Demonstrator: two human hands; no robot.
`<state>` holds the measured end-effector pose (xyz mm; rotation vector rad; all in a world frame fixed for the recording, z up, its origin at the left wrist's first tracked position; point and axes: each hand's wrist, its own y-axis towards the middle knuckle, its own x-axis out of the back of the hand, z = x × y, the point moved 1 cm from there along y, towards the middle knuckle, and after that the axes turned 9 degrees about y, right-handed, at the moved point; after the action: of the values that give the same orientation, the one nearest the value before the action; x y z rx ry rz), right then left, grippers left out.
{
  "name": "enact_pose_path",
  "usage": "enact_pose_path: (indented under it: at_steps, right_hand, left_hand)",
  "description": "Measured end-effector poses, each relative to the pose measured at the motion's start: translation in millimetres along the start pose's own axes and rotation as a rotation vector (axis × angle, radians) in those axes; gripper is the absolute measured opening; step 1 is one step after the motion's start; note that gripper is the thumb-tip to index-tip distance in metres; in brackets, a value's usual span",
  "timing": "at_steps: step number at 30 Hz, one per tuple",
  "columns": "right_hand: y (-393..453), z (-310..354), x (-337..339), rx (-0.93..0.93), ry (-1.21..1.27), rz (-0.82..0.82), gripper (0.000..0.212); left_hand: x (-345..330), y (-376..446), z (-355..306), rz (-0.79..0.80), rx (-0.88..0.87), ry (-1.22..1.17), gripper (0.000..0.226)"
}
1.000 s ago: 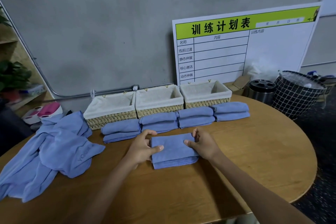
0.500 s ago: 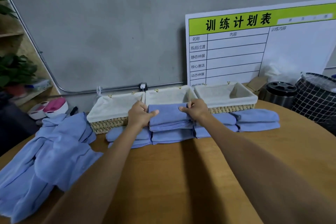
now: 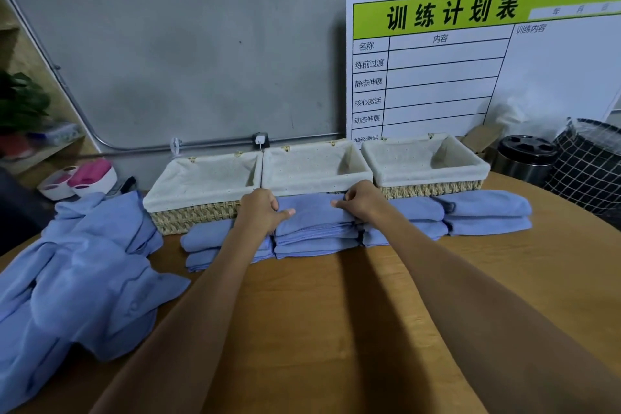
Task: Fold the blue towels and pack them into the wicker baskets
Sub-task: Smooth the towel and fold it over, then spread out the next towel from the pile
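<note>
We hold the folded towel (image 3: 314, 212) by its two ends, our left hand (image 3: 260, 212) pinching the left end with the thumb on top, our right hand (image 3: 361, 205) pinching the right end the same way. The towel sits on top of the second stack (image 3: 314, 242) in the row of folded towels, just in front of the middle basket (image 3: 316, 168).

This stack now stands a layer higher than its neighbours. We judge that it could lean or slide if we let go unevenly: the cloth is soft, and the layers underneath already show slightly splayed front edges. A pull from one thumb as it comes out could drag the top fold open.

The stack on the left (image 3: 208, 245) lies partly under our left forearm, so a careless withdrawal could brush it and shift it. The stacks to the right (image 3: 487, 215) lie clear of our arms.

All three baskets look empty, their cloth liners bare, so no packing is done yet. The stacks touch or nearly touch the basket fronts, and a nudge forward could push a basket toward the wall.

The heap of unfolded towels (image 3: 77, 282) lies at the left of the table (image 3: 336, 329), its edge close to the table rim, where we think it could slip off if tugged.
</note>
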<state>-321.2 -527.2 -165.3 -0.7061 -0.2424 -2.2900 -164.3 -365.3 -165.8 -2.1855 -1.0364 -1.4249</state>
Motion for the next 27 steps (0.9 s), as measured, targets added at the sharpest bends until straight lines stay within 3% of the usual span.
enact_pose_path:
  at_steps: [9, 13, 16, 19, 21, 23, 27]
  right_hand:
    - [-1, 4, -11, -0.029, -0.077, -0.04, 0.053]
    - [-7, 8, -13, -0.049, -0.304, -0.058, 0.031]
    - [-17, 12, -6, -0.067, -0.337, -0.055, 0.04]
    - [-32, 29, 14, -0.047, -0.328, -0.134, 0.038]
    - [-46, 47, 25, 0.045, -0.346, -0.236, 0.027]
    - [-60, 68, 21, 0.175, -0.336, -0.276, 0.023]
    - [-78, 112, -46, 0.356, -0.212, -0.104, 0.014]
  left_hand:
    - [-5, 6, -2, 0.046, 0.046, 0.075, 0.035]
    - [-3, -5, -14, 0.023, 0.022, 0.13, 0.034]
    - [8, -16, -17, 0.069, -0.008, 0.098, 0.044]
    - [49, -33, -11, 0.177, -0.045, -0.108, 0.007]
    - [87, -43, 11, 0.162, -0.081, -0.184, 0.018]
    - [130, -58, 45, 0.083, -0.101, -0.186, 0.013]
    - [190, -90, 138, -0.053, -0.041, 0.016, 0.014]
